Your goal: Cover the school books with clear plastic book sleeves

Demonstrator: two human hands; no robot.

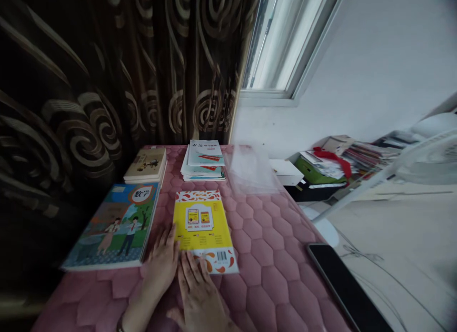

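Observation:
A yellow book (205,239) with an orange-patterned white border and a barcode lies flat on the pink quilted cover, in the middle of the head view. Along its left edge rests my left hand (164,253), fingers stretched out. My right hand (198,286) is flat at the book's lower left part, its fingertips on the cover, fingers extended. Neither hand grips anything. To the left lies a stack topped by a blue and green math textbook (117,227). Behind it is a stack with a tan book (146,165) on top. Calligraphy booklets (205,153) are piled beyond the yellow book.
A clear plastic sheet or bag (250,167) lies at the back right. A dark phone or tablet (342,279) is at the right edge. Past that edge stand a white fan (371,179) and piled books and papers (328,160). A dark patterned curtain (143,75) hangs behind.

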